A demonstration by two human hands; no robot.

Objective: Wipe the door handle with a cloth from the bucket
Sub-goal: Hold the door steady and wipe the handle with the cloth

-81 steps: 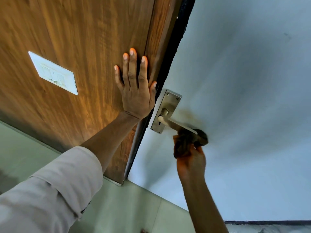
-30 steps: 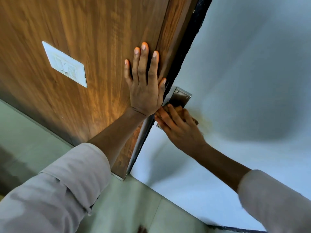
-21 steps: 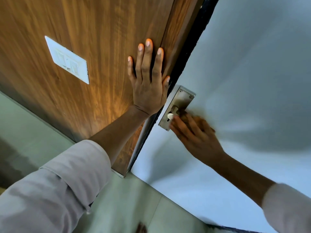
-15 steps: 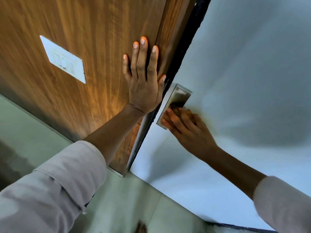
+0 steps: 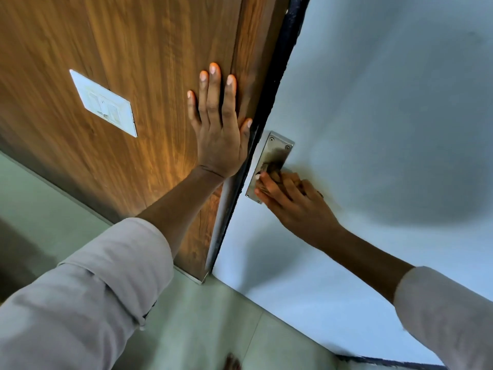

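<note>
A steel handle plate (image 5: 277, 149) is fixed near the edge of the pale blue door (image 5: 386, 108). My right hand (image 5: 293, 204) presses a brown cloth (image 5: 273, 169) over the lever and the plate's lower half, so the lever is hidden under fingers and cloth. My left hand (image 5: 217, 129) lies flat, fingers spread, on the wooden panel (image 5: 133, 49) just left of the door's edge. The bucket is out of view.
A white switch plate (image 5: 104, 102) sits on the wooden panel to the left. A black strip (image 5: 282, 76) runs between panel and door. Pale green floor tiles (image 5: 200, 329) lie below, with a toe (image 5: 232, 363) at the bottom edge.
My right hand, earlier gripping the lever's end from below, now lies over the lever and rubs the cloth back and forth by the plate. The left hand has stayed flat on the wood.
</note>
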